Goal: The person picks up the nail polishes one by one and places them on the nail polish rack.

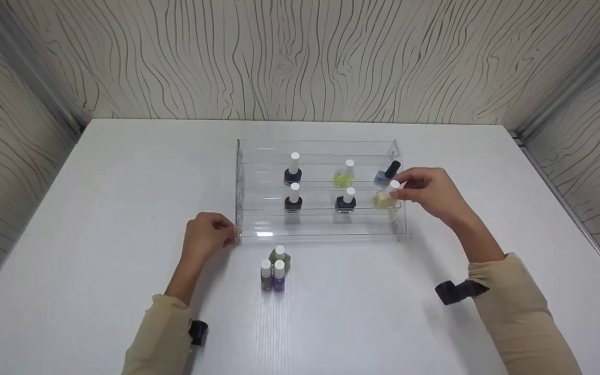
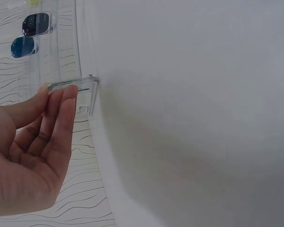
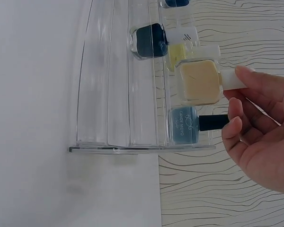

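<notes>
A clear acrylic tiered rack (image 1: 321, 238) holds nail polish bottles in two rows. My right hand (image 1: 433, 195) pinches the white cap of a cream-yellow nail polish bottle (image 3: 199, 82) at the right end of the nearer row. Just behind it stands a light blue bottle (image 3: 183, 125) with a black cap, close to my curled fingers. At the rack's front left corner, the thumb and fingertips of my left hand (image 2: 38, 146) pinch the clear side panel (image 2: 87, 87). Dark bottles (image 1: 293, 203) (image 1: 346, 203) share the nearer row; a purple-black one (image 1: 292, 176) and a yellow one (image 1: 344, 178) stand behind.
In front of the rack, a green bottle (image 1: 285, 260) and two small ones, brownish (image 1: 266, 282) and purple (image 1: 278, 284), stand together on the white table (image 1: 352, 323). A wood-line patterned wall (image 1: 289, 62) rises behind the table, with similar panels on both sides.
</notes>
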A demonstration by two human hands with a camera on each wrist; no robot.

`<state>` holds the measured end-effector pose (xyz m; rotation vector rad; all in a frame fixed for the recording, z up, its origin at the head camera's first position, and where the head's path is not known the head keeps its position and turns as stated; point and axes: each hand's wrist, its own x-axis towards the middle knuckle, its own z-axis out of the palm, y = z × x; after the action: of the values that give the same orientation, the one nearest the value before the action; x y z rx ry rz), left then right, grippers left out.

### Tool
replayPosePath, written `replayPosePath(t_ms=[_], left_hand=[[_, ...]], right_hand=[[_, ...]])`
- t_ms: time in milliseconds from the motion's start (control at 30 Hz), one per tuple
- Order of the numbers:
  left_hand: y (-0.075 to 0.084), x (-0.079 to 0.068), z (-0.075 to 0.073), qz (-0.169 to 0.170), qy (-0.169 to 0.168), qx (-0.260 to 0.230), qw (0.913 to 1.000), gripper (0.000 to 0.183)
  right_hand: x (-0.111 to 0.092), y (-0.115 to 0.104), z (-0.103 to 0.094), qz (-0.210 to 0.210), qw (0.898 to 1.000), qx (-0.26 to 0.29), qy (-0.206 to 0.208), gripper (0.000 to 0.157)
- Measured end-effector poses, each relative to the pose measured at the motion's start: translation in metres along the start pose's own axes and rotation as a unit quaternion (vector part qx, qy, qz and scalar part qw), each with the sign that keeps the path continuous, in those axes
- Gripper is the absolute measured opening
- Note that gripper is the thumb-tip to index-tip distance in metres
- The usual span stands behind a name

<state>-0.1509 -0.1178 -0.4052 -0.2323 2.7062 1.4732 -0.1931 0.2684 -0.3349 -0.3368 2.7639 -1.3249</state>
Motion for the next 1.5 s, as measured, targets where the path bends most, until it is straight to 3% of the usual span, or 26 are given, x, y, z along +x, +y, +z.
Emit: replayPosePath(t_ms=[567,767,1500], left_hand=[[-0.002,0.001,0.002,-0.007,0.006,0.006,0.9999,0.007],[-0.003,0.001,0.001,0.008,0.002,-0.003,1.0,0.007],[-0.004,0.002,0.002,-0.005,0.003,0.002,1.0,0.006]], right_hand=[[0.01,0.023,-0.003,0.046,0.999,-0.017,0.004,0.027],[0.01,0.031,-0.001,0.043,0.999,-0.006,0.005,0.029],[0.009,0.036,0.004,0.049,0.999,-0.017,-0.006,0.029]])
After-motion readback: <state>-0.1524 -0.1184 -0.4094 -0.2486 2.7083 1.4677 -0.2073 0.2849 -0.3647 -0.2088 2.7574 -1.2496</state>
